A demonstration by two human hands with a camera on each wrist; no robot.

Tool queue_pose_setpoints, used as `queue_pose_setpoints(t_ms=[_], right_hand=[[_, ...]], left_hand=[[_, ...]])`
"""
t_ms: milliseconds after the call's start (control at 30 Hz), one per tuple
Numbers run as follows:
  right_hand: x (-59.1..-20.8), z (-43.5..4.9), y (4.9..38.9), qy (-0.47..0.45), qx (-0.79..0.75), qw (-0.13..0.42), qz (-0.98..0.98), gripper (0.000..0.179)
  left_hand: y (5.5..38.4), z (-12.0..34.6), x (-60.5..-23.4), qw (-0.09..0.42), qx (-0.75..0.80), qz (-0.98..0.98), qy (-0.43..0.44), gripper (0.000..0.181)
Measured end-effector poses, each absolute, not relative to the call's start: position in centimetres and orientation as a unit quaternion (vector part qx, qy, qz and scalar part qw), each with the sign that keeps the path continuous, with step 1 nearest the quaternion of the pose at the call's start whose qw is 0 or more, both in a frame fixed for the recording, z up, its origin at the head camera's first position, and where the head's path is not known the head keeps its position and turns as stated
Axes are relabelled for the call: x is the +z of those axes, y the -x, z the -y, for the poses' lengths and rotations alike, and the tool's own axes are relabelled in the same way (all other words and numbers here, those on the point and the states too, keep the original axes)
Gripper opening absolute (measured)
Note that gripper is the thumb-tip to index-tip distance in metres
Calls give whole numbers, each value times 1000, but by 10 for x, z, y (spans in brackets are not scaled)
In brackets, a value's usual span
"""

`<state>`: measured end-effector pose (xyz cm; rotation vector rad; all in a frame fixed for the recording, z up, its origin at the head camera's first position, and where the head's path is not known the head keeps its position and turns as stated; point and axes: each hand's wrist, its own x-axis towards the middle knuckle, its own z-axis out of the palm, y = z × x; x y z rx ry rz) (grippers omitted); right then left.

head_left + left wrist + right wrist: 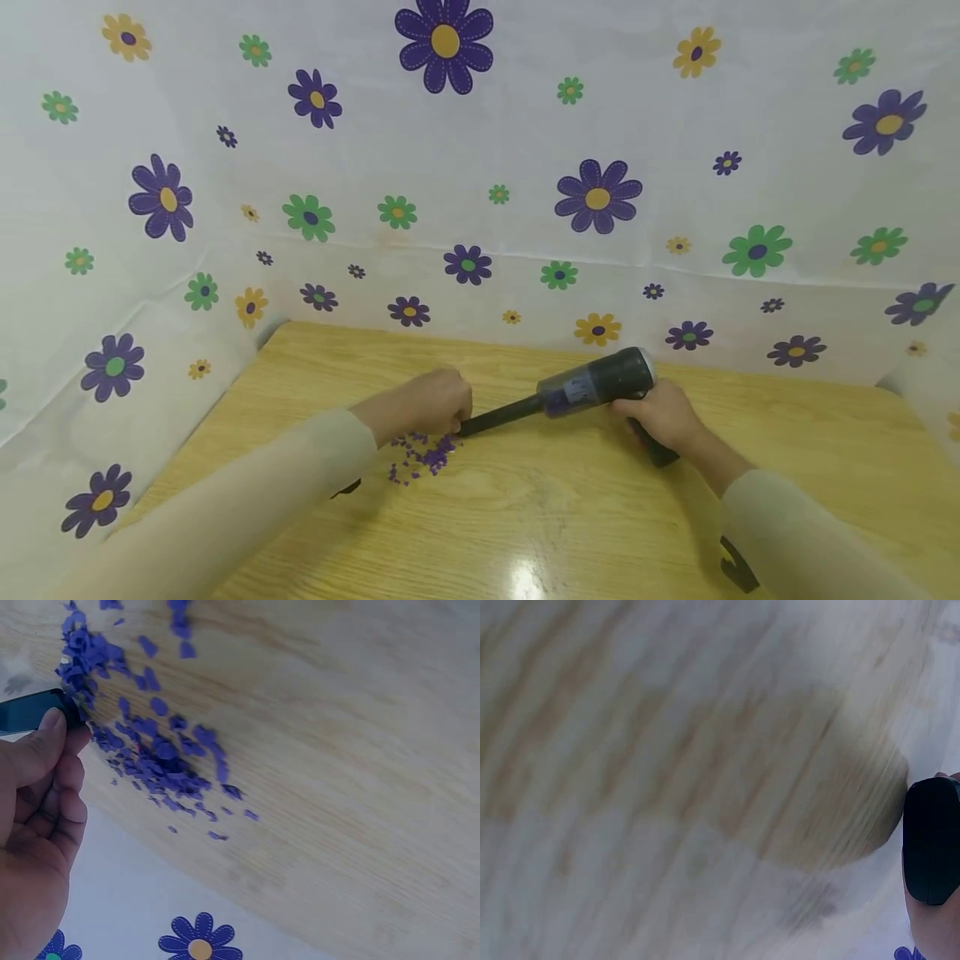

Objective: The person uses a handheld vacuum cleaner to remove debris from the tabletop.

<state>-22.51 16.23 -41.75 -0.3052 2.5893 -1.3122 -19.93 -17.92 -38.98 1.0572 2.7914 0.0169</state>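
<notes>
A black handheld vacuum cleaner point(618, 375) with a see-through dust chamber point(567, 395) slants across the middle of the head view. My right hand point(663, 414) grips its handle; the right wrist view catches only the dark handle end point(932, 840) and a bit of that hand point(934, 930). At the other end, my left hand point(435, 402) pinches the tip of the long narrow nozzle point(501, 415), thumb on top in the left wrist view. Small purple paper scraps point(161, 761) lie scattered right beside the nozzle mouth. Some purple matter shows inside the chamber.
Everything rests on a light wooden table point(540, 508). White cloth point(517, 133) printed with purple, green and yellow flowers hangs behind the table and along both sides. Dark straps point(738, 565) show at the sleeves.
</notes>
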Motion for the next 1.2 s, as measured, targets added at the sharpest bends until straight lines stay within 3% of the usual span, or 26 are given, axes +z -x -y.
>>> queue_pose_setpoints(t_ms=[633, 1200], right_hand=[[-415, -145, 222, 128, -453, 148, -869, 31], [-418, -123, 216, 162, -444, 142, -870, 29]], left_hand=[[183, 201, -388, 95, 42, -922, -372, 10], [158, 227, -393, 89, 81, -926, -357, 8]])
